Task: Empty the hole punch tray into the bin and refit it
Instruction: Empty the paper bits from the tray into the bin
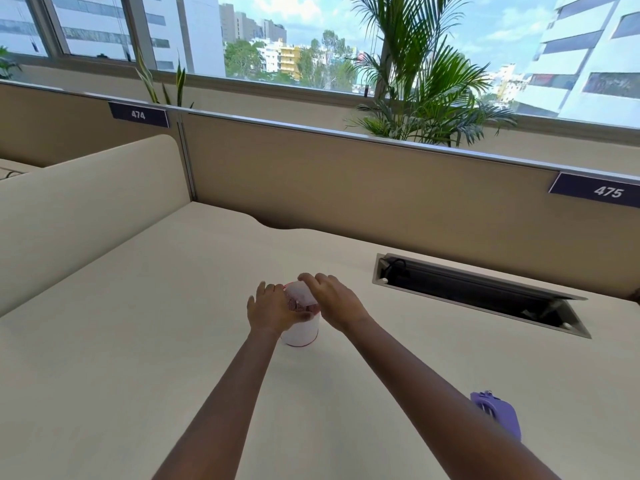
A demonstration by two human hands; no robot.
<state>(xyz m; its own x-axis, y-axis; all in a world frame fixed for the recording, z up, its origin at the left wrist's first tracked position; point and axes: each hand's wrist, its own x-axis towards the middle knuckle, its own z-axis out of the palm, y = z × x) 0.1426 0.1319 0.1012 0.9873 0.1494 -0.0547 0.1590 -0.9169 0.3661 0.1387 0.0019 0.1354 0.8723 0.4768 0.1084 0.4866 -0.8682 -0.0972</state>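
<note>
Tray (302,294), pale and translucent, is pinched in the right hand (337,301) over the small bin (300,332); left hand (273,310) clasps the bin's rim.

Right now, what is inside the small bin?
Reddish speckled bits show inside the bin, under the clear tray held by the right hand. The left hand covers the rest.

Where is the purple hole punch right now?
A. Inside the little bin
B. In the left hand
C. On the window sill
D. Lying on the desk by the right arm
D: the purple punch lies on the desk beside the right forearm, while both hands are up at the bin.
</note>
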